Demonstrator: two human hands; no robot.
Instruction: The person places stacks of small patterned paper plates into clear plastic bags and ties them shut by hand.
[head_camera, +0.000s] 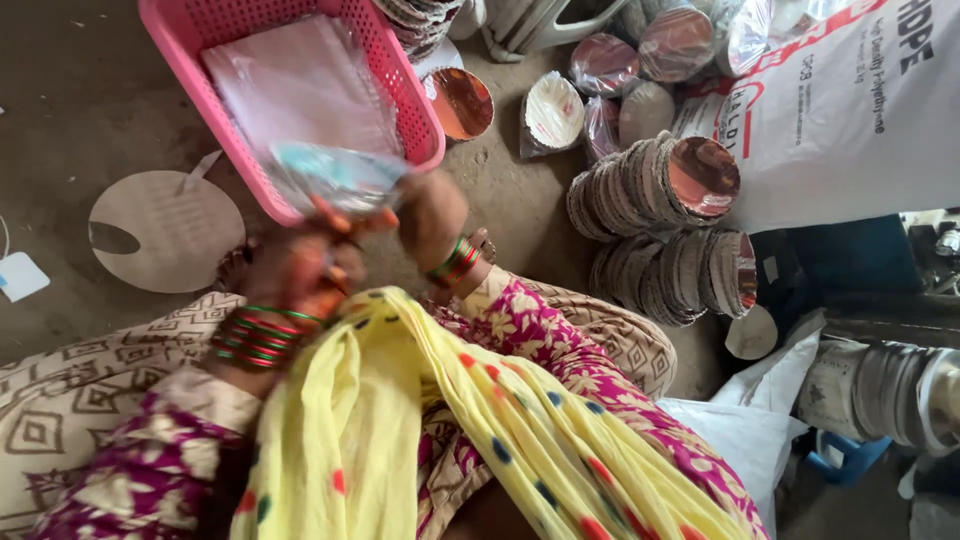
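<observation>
My left hand and my right hand are close together in front of me, both blurred by motion. Between them they grip a clear plastic packet of paper plates, which sits at the near edge of a pink plastic basket. The basket holds flat clear plastic bags. Red and green bangles ring both wrists. A yellow dotted scarf hangs below my hands and hides my lap.
Stacks of foil-lined paper plates lie on their sides at the right, with more wrapped packs behind them. A white printed sack stands far right. A round cardboard disc lies on the dirt floor at the left.
</observation>
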